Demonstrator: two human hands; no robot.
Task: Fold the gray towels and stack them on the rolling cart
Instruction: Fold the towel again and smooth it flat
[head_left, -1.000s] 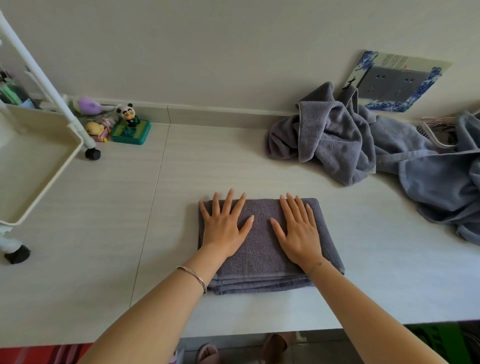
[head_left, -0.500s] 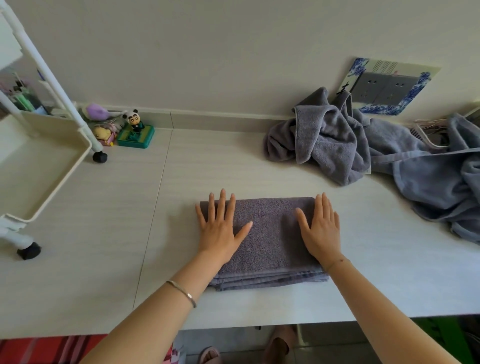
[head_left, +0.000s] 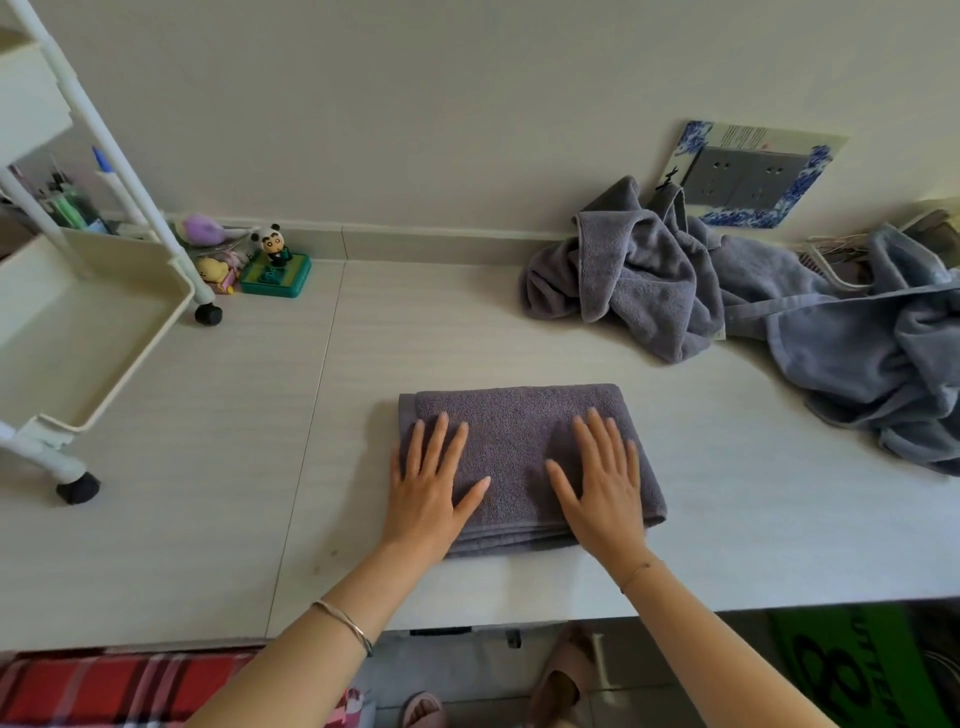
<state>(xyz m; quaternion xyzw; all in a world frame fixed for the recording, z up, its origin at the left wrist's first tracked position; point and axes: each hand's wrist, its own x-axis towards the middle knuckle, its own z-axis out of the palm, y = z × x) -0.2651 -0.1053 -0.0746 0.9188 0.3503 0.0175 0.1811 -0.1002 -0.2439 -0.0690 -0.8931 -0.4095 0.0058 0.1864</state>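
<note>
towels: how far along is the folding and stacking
Done: one gray towel lies folded on the table. In hand: the left hand and right hand press flat on it. Left: lifting it onto the rolling cart, whose visible tray holds no towel, then folding the crumpled towels at the back right.

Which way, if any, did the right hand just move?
Yes: the right hand slid left, from the right edge of the folded towel toward its middle.

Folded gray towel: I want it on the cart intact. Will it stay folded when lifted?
Probably floppy: the folded towel is soft terry in stacked layers, visible at its near edge, so unsupported ends would likely sag. It looks light; the fuzzy pile should resist sliding.
</note>
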